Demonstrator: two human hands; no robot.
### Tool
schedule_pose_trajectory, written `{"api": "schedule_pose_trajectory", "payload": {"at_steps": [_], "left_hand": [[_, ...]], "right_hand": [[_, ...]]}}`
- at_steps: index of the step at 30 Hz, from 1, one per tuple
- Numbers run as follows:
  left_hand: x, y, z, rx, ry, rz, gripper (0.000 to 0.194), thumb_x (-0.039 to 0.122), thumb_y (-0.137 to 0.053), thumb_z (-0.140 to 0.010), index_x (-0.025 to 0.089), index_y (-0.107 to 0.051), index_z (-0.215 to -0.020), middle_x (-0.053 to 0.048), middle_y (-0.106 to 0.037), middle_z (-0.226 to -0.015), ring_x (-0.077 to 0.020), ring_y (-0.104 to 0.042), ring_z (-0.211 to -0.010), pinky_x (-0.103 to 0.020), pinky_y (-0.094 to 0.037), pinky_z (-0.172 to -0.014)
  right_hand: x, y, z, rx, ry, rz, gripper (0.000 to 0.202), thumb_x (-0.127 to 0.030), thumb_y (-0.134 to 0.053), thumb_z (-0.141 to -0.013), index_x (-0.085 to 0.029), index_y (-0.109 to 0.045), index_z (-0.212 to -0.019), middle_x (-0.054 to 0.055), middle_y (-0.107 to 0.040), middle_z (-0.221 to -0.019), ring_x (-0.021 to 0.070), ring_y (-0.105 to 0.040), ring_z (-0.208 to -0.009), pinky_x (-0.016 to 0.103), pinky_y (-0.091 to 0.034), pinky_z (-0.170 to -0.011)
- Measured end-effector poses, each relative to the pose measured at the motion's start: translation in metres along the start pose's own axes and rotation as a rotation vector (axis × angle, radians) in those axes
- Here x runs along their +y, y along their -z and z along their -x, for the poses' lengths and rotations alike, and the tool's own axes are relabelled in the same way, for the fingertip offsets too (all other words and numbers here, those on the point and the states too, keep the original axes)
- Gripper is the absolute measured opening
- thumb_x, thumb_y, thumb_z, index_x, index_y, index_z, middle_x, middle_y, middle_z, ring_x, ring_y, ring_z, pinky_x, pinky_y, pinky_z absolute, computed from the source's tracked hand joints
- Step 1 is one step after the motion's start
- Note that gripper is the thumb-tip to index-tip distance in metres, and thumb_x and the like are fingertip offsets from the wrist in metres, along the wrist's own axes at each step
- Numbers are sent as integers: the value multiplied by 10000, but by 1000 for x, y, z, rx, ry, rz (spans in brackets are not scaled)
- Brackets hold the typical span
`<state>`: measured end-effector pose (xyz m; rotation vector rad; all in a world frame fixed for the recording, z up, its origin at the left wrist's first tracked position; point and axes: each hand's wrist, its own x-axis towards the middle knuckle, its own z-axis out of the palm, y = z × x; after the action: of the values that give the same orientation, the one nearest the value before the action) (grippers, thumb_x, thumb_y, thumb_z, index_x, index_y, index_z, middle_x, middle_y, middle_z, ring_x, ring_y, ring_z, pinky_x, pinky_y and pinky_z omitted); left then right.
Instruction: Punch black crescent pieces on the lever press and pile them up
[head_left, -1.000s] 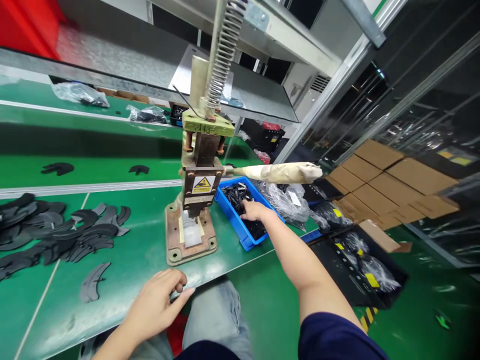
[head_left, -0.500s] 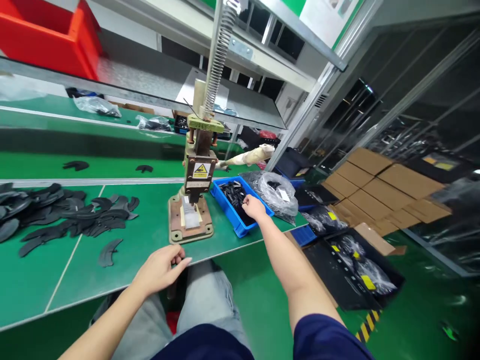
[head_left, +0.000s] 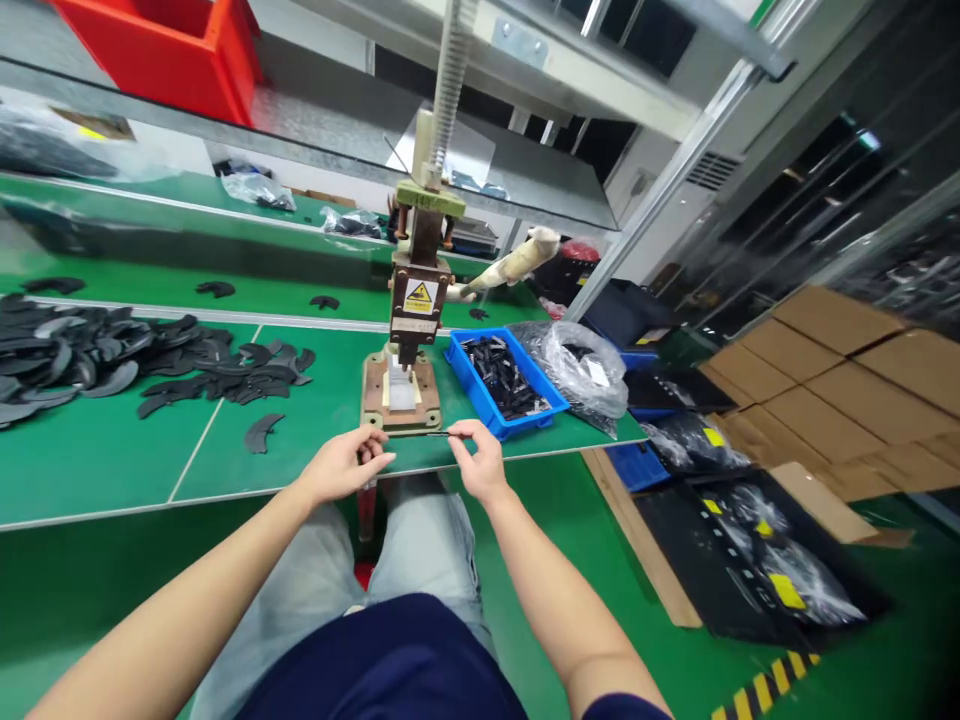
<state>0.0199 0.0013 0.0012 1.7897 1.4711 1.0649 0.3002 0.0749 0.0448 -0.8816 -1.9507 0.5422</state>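
Between finger and thumb of my right hand is a thin black part, held in front of the press base. My left hand is at the table's front edge, left of that part, fingers curled and a little apart, nothing seen in them. The hand press stands upright behind both hands. To its right, a blue tray holds many small black parts. Curved black pieces lie heaped on the left of the green table, with a single one nearer the press.
A clear plastic bag lies right of the tray. The press lever sticks out over the tray. A red bin sits on the upper shelf. Cardboard boxes and bagged parts are at the right.
My right hand has come out of the blue tray, moving left to the front of the press with a thin black part. My left hand has stayed near the table edge. The view has shifted.
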Motion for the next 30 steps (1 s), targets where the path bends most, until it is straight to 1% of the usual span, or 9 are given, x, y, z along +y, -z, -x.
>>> {"api": "schedule_pose_trajectory", "payload": {"at_steps": [2, 4, 7, 10, 18, 25, 28, 30], "left_hand": [[-2, 1, 2, -15, -17, 11, 435, 516, -714, -951, 221, -673, -1268, -34, -751, -970, -165, -679, -783, -306, -578, -763], [-2, 3, 4, -41, -27, 15, 462, 504, -723, -953, 227, -675, -1320, -52, -764, -1046, -166, -690, -810, -306, -583, -779], [0, 7, 5, -54, -46, 2, 420, 483, -721, -962, 221, -708, -1291, -62, -776, -1071, -166, -701, -808, -299, -578, -770], [4, 10, 5, -51, -74, -29, 358, 462, -716, -973, 211, -743, -1226, -57, -776, -1032, -163, -704, -792, -293, -568, -768], [10, 16, 7, -46, -91, 7, 274, 427, -717, -983, 214, -776, -1144, -47, -760, -944, -160, -695, -791, -282, -554, -751], [17, 18, 6, -55, -77, 20, 274, 453, -739, -969, 219, -807, -1092, -52, -772, -907, -166, -694, -781, -286, -562, -763], [20, 20, 4, -96, -29, 41, 299, 478, -714, -980, 217, -808, -1093, -61, -792, -936, -186, -715, -824, -295, -576, -787], [20, 22, 2, -143, 42, 114, 313, 493, -672, -1006, 209, -796, -1051, -64, -798, -947, -197, -728, -848, -300, -587, -788]], "right_hand": [[-3, -23, 10, -42, 13, -68, 124, -316, -621, -998, -238, -713, -1030, 60, -781, -1027, 188, -740, -946, 366, -624, -889], [-4, -42, 14, -84, 23, -113, 111, -303, -630, -994, -237, -710, -1034, 60, -783, -1030, 187, -743, -938, 368, -627, -883], [-2, -61, 15, -133, 39, -148, 101, -280, -630, -991, -236, -709, -1035, 64, -784, -1032, 192, -748, -955, 369, -627, -886], [0, -72, 15, -152, 53, -162, 99, -268, -629, -996, -236, -711, -1040, 69, -789, -1043, 200, -754, -982, 379, -626, -909], [3, -78, 19, -163, 78, -172, 98, -249, -638, -1002, -241, -716, -1061, 63, -803, -1039, 200, -763, -986, 383, -621, -911], [4, -78, 20, -157, 115, -179, 106, -218, -633, -1001, -258, -705, -1068, 62, -807, -1040, 207, -759, -979, 401, -623, -885], [5, -77, 20, -162, 138, -176, 119, -212, -628, -1001, -265, -702, -1078, 65, -810, -1056, 211, -760, -989, 407, -629, -885], [5, -76, 19, -171, 164, -172, 129, -208, -625, -1002, -269, -701, -1086, 65, -812, -1059, 209, -763, -983, 407, -633, -880]]}}
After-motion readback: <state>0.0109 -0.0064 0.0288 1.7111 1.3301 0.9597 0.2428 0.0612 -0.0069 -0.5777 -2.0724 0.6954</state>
